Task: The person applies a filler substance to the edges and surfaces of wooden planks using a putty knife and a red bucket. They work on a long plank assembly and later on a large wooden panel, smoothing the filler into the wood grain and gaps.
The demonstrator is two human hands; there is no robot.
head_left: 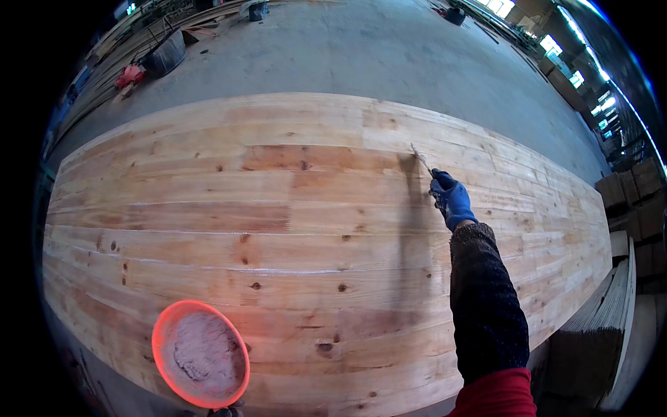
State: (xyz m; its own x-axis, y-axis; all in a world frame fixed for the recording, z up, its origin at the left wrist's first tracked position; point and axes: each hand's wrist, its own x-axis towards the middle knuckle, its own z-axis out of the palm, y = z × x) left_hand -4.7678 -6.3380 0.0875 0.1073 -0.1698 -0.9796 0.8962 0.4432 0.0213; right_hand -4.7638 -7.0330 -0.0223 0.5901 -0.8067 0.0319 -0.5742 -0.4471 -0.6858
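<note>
My right hand, in a blue glove, is closed round the handle of a thin putty knife. Its blade end points away from me, at the far half of a large wooden panel made of joined pine strips with knots. Pale filler lines run along some of the seams. At the lower left, an orange bowl of greyish-white putty tilts over the panel's near edge. Only a dark bit of my left hand shows, gripping the bowl's near rim; the rest is out of the picture.
Grey concrete floor lies beyond the panel. A black tub and a red bundle sit by long timber at the far left. Stacked boards stand close to the panel's right end, with more stacked wood behind.
</note>
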